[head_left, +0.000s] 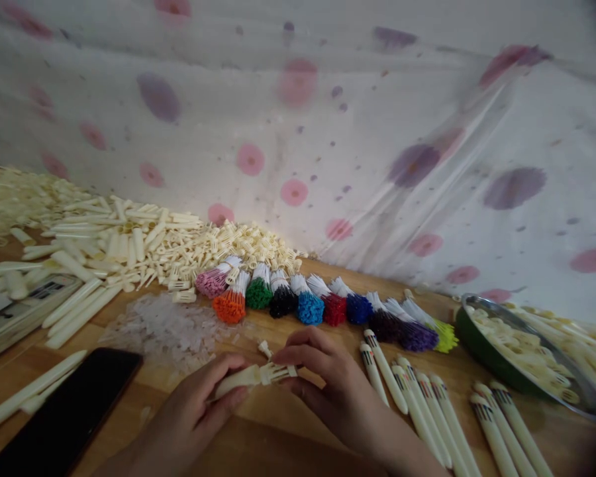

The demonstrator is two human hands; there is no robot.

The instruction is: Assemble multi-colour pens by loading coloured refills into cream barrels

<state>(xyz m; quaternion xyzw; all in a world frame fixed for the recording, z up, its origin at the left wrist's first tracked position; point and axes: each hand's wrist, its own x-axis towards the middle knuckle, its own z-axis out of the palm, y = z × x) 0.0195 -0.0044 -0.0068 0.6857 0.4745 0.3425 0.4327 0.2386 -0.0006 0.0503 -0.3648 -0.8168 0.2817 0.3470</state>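
My left hand (191, 404) is closed around a cream pen barrel (241, 380), held nearly level above the table. My right hand (328, 381) pinches the slotted pen top (277, 374) at the barrel's right end; whether the two are fully joined I cannot tell. A small white plastic piece (265, 348) shows just behind the barrel. Beyond my hands lie bundles of pen refills with coloured ends, among them an orange bundle (229, 305), a light blue bundle (308, 306) and a yellow-green bundle (444, 333). Assembled multicolour pens (422, 411) lie right of my right hand.
A black phone (69, 411) lies at the left front. Clear plastic bits (163, 328) are spread behind my left hand. Cream barrels (114, 242) and slotted parts (248, 242) are heaped at the back. A green bowl (481, 354) of cream rings stands at right, before a spotted curtain (357, 119).
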